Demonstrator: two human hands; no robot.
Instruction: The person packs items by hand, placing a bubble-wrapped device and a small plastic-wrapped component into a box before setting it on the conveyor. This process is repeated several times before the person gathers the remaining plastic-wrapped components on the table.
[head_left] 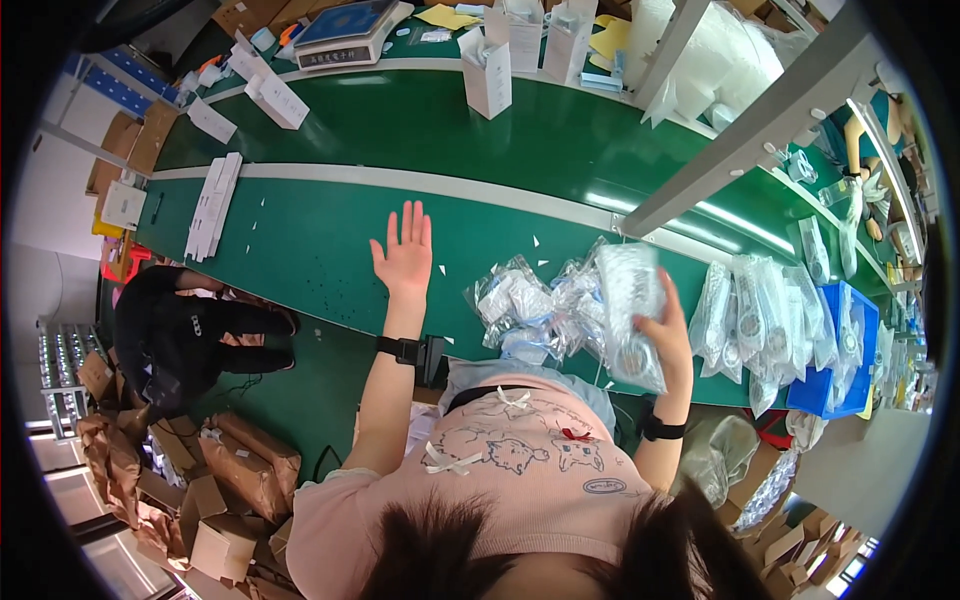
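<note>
My left hand (406,256) is raised palm up over the green worktable (330,215), its fingers stretched out and nothing in it. With thumb and fingers closed, my right hand (668,335) grips a clear plastic bag (632,315) by its right side; motion blurs the bag's upper part, and a round piece shows near its lower end. Left of that bag lies a heap of small clear bags (530,305) with white and bluish contents. Several long bagged items (755,315) lie side by side to the right of my right hand.
A blue bin (832,390) stands at the table's right end. Flat white cartons (213,205) lie at left. Beyond the metal rail, a belt carries upright white boxes (487,75). A slanted metal post (730,130) rises at right. A person (190,330) bends beside brown cartons at left.
</note>
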